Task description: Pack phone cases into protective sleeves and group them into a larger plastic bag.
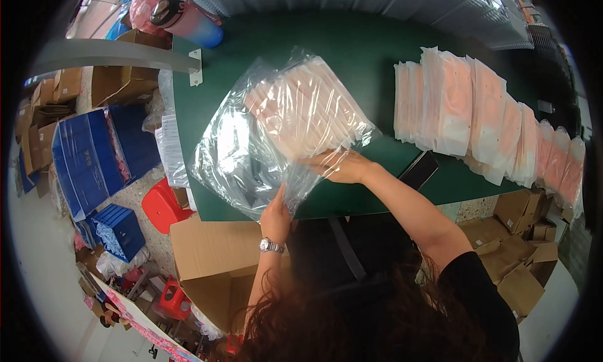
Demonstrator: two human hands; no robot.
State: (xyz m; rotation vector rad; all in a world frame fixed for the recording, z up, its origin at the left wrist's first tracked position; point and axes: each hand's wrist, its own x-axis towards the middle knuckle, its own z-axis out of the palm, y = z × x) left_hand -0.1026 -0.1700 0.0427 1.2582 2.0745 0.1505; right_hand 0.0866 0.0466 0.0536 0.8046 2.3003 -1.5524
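A large clear plastic bag (217, 155) lies on the green table, with a stack of flat pale-pink packets (308, 104) inside it. My left hand (275, 219), with a metal watch at the wrist, pinches the bag's near edge. Against the near end of the stack, my right hand (348, 167) lies with its fingers stretched out toward the left. Clear film covers part of those fingers, and their tips are hard to make out. To the right, a long row of similar white-and-pink packets (455, 104) leans together.
A dark phone-like slab (419, 170) lies near the table's (364, 199) front edge. The pink-and-blue bottle (188, 23) stands at the far left, near a grey metal arm (119, 55). Clear plastic packaging (408, 1) lines the back. An open cardboard box (207, 249) sits below the front edge.
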